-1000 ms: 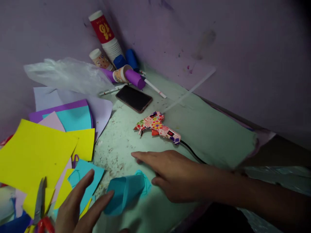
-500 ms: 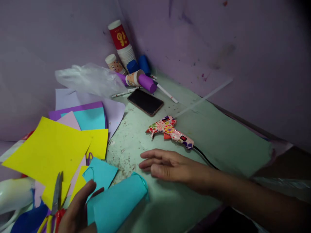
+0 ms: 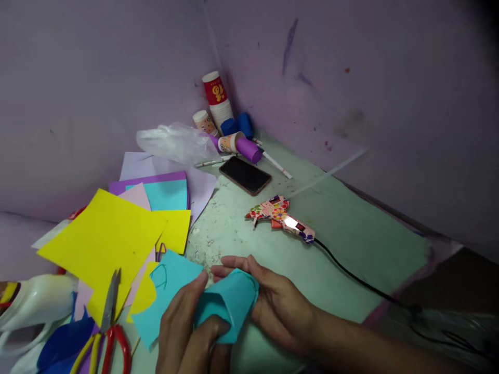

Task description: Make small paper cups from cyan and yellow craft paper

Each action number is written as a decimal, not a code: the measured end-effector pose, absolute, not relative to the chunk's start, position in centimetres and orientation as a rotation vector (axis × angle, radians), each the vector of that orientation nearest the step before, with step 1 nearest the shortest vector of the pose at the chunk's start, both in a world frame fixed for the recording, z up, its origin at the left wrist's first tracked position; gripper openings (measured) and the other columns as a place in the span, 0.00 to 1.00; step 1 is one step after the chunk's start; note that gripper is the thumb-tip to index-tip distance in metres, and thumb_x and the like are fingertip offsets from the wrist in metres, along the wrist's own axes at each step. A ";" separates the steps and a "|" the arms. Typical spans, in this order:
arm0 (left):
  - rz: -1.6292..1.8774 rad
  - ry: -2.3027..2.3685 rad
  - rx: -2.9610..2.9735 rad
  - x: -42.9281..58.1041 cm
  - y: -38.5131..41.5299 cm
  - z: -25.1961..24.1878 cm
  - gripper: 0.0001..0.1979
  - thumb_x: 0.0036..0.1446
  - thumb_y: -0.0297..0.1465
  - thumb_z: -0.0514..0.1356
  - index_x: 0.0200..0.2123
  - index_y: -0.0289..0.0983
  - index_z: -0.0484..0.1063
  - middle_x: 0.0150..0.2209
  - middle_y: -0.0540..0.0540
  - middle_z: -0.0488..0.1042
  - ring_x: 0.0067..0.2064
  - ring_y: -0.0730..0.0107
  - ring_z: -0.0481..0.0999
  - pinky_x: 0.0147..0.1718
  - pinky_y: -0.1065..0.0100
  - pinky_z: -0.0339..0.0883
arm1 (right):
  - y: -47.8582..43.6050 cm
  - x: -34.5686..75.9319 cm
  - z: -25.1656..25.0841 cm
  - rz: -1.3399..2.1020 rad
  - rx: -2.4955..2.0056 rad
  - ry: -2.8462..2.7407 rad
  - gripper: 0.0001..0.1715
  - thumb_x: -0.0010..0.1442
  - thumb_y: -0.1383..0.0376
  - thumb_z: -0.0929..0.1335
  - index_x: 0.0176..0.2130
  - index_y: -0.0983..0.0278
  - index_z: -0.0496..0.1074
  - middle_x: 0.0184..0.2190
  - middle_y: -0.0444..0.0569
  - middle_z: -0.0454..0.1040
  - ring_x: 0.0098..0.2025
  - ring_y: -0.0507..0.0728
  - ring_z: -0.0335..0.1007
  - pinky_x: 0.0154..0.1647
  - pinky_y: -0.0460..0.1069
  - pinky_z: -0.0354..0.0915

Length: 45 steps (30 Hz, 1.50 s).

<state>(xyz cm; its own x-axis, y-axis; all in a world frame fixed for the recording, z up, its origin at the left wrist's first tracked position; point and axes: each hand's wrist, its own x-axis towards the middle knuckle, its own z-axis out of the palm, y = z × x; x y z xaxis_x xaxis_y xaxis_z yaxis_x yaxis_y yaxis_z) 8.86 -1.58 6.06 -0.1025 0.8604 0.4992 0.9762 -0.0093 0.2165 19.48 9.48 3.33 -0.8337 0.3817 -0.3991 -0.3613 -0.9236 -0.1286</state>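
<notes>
A turquoise paper tube (image 3: 230,304) lies between my two hands at the near middle of the table, its hollow end facing me. My left hand (image 3: 191,324) grips it from the left, with one finger at the hollow end. At the far end my right hand (image 3: 276,306) is closed round the tube, thumb on top and fingers behind. Beyond my hands rests a floral glue gun (image 3: 283,215) with a long clear glue stick in its back. Left of the tube is a cut turquoise sheet (image 3: 175,275), partly covered by my left hand.
Scissors (image 3: 111,301) with red and yellow handles lie on yellow sheets (image 3: 103,234) at left, near a white jug-like container (image 3: 42,298). A phone (image 3: 245,175), a plastic bag (image 3: 177,143) and stacked paper cups (image 3: 220,101) sit towards the wall corner. A black cord (image 3: 351,275) trails right.
My right hand has come from beside the tube onto its far end. The tube has turned so its hollow end shows, and the view has shifted.
</notes>
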 end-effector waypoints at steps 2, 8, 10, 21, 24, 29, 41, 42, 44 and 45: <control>-0.720 -2.050 -1.979 9.6 -0.9 6.8 0.08 0.58 0.22 0.53 0.37 0.40 0.65 0.60 0.42 0.61 0.59 0.58 0.62 0.52 0.56 0.62 | 9.6 19.4 3.3 2.682 -0.666 -0.048 0.23 0.53 0.53 0.71 0.41 0.69 0.71 0.35 0.53 0.78 0.40 0.58 0.74 0.49 0.54 0.63; -0.753 -2.066 -2.131 10.6 0.8 7.7 0.17 0.57 0.24 0.55 0.50 0.36 0.61 0.64 0.35 0.53 0.64 0.58 0.55 0.57 0.57 0.60 | 11.0 18.8 3.7 2.693 -0.892 -0.032 0.20 0.67 0.59 0.58 0.36 0.69 0.72 0.22 0.47 0.75 0.25 0.53 0.73 0.34 0.48 0.66; -0.819 -2.063 -2.167 10.3 1.2 8.0 0.22 0.58 0.27 0.55 0.55 0.35 0.57 0.64 0.34 0.52 0.65 0.57 0.53 0.58 0.56 0.59 | 11.5 18.5 3.6 2.689 -0.818 -0.065 0.21 0.67 0.60 0.57 0.34 0.68 0.72 0.22 0.46 0.75 0.25 0.53 0.72 0.34 0.48 0.68; -0.850 -1.738 -2.176 7.2 0.6 13.5 0.10 0.54 0.23 0.58 0.40 0.37 0.69 0.42 0.45 0.73 0.44 0.64 0.69 0.46 0.59 0.63 | 12.9 17.5 5.3 3.003 -0.580 -0.408 0.23 0.67 0.63 0.52 0.33 0.68 0.70 0.25 0.51 0.75 0.27 0.55 0.74 0.33 0.52 0.70; -0.704 -1.745 -2.234 6.9 -0.4 13.6 0.10 0.54 0.23 0.58 0.41 0.36 0.69 0.41 0.44 0.74 0.41 0.65 0.67 0.43 0.59 0.63 | 12.4 16.7 4.7 3.097 -0.512 -0.487 0.22 0.67 0.62 0.52 0.35 0.68 0.69 0.28 0.52 0.75 0.29 0.56 0.74 0.33 0.53 0.69; -0.516 -1.919 -2.137 6.2 -1.6 13.1 0.06 0.57 0.30 0.57 0.37 0.36 0.73 0.51 0.37 0.65 0.53 0.55 0.62 0.50 0.51 0.60 | 12.1 15.8 3.4 3.168 -0.416 -0.564 0.20 0.67 0.63 0.53 0.38 0.69 0.68 0.30 0.54 0.76 0.30 0.59 0.74 0.35 0.57 0.69; -0.787 -2.253 -2.063 7.3 0.1 11.6 0.08 0.55 0.35 0.57 0.31 0.37 0.71 0.44 0.40 0.74 0.46 0.61 0.73 0.46 0.58 0.66 | 11.0 14.8 3.3 2.880 -0.449 -0.447 0.23 0.67 0.63 0.50 0.39 0.69 0.68 0.24 0.50 0.73 0.25 0.57 0.70 0.34 0.56 0.70; -0.786 -2.264 -2.056 7.4 0.2 11.5 0.07 0.55 0.35 0.57 0.31 0.37 0.71 0.41 0.42 0.75 0.42 0.63 0.74 0.43 0.60 0.66 | 11.0 14.7 3.3 2.842 -0.474 -0.438 0.23 0.67 0.62 0.50 0.39 0.68 0.67 0.23 0.49 0.73 0.25 0.57 0.70 0.34 0.56 0.71; -0.790 -2.285 -2.039 7.8 0.4 11.5 0.06 0.55 0.34 0.57 0.29 0.38 0.70 0.33 0.47 0.75 0.36 0.67 0.73 0.36 0.65 0.67 | 10.9 14.7 3.4 2.775 -0.516 -0.429 0.24 0.67 0.60 0.50 0.38 0.67 0.67 0.22 0.48 0.72 0.26 0.57 0.70 0.34 0.55 0.71; -0.792 -2.294 -2.033 7.9 0.5 11.5 0.06 0.55 0.34 0.57 0.29 0.38 0.69 0.30 0.48 0.74 0.33 0.69 0.73 0.34 0.67 0.66 | 10.9 14.7 3.4 2.750 -0.534 -0.434 0.24 0.67 0.60 0.50 0.38 0.67 0.67 0.21 0.48 0.72 0.26 0.57 0.70 0.34 0.55 0.71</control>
<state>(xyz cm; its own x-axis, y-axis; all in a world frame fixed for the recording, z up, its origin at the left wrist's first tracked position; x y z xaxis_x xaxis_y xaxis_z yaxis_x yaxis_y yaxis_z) 7.93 0.47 11.47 -0.1750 0.9365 0.3039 0.9245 0.0502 0.3778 14.68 10.89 3.39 -0.8840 0.3493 -0.3107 -0.2367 -0.9076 -0.3468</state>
